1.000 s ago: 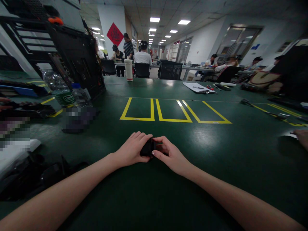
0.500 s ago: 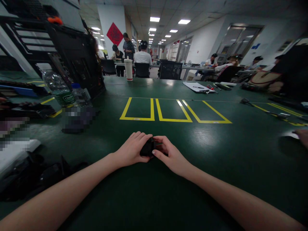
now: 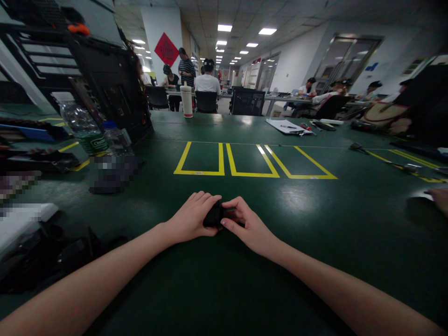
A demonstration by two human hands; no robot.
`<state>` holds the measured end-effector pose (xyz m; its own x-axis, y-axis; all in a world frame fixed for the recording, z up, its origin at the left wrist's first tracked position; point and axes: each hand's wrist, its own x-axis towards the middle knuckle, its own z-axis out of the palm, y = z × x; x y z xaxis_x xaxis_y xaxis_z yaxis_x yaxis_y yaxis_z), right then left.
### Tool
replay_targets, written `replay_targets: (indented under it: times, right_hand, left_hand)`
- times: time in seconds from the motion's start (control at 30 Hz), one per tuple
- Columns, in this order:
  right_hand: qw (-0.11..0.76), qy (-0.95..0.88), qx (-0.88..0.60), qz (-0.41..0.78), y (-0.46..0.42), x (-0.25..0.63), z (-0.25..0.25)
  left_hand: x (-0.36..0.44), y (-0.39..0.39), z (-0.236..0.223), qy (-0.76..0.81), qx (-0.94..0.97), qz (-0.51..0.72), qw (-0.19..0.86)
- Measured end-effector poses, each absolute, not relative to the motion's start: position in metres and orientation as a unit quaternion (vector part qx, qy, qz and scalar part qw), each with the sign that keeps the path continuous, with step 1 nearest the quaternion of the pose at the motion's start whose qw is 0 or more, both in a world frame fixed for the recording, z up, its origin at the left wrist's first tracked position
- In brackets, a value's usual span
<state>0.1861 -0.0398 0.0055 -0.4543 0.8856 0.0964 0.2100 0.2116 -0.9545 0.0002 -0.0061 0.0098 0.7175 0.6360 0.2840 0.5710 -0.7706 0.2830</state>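
Observation:
A small black object (image 3: 213,216), its kind unclear, is held low over or on the green table (image 3: 224,284) in front of me. My left hand (image 3: 194,214) wraps it from the left, fingers over its far side and thumb along its near side. At its right end, my right hand (image 3: 245,222) has thumb and fingertips closed in a pinch at the edge. Fingers cover much of the object, so its full shape is hidden. Beyond both hands, yellow tape outlines (image 3: 252,174) mark the tabletop.
To the left stand a large black metal rack (image 3: 115,88), clear plastic bottles (image 3: 82,123) and tangled black gear (image 3: 70,256). A white tumbler (image 3: 186,100) and a clipboard with paper (image 3: 289,127) sit farther back. Another person's hand (image 3: 440,198) shows at the right edge.
Both hands keep almost the same place. The black object seems slightly turned between them, and its right edge looks different. The other person's hand at the right has shifted a little.

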Motion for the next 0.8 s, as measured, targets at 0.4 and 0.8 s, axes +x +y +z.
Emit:
replay_targets:
  times: [0.4, 0.8]
  right_hand:
    - [0.343, -0.714, -0.384, 0.474, -0.0411, 0.1872, 0.0057]
    - [0.331, -0.696, -0.415, 0.484, -0.0404, 0.1873, 0.0075]
  left_hand:
    - [-0.0002, -0.0060, 0.0078, 0.330, 0.923, 0.179, 0.082]
    - [0.0002, -0.0075, 0.0120, 0.330, 0.922, 0.178, 0.097]
